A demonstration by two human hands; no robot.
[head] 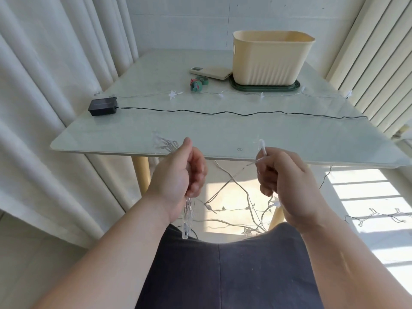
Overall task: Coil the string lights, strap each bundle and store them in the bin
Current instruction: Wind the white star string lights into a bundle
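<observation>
1. Pinching check: right hand (287, 181), lower right of centre. Fingers are curled, and thumb and forefinger nip a clear strand (236, 175) of the string lights. One small clear bulb (262, 145) pokes up above the pinch.
2. Left hand (178, 172), lower left of centre. Fingers are curled round a coiled bundle (187, 217). Loops stick out above the fist toward upper left, and the rest hangs below the wrist. Long axis is near vertical.
3. Both hands sit just in front of the table (156, 130) near edge, apart from each other.
4. From the right pinch the strand runs diagonally down-left between the hands, under the table edge, into a loose floor tangle (249, 219) with star shapes.
5. On the table, a star strand (172, 94) lies left-right across mid-frame. A black wire (223, 112) lies parallel and nearer, running from a black battery box (103, 106) at left and dropping off the right edge.
6. Bin (269, 61) is cream and upright with an open top, upper right of centre. It stands on a dark green lid (265, 88). Cannot tell what is inside.
7. Green straps (197, 83) lie just left of the lid, near a flat cream device (211, 72).
</observation>
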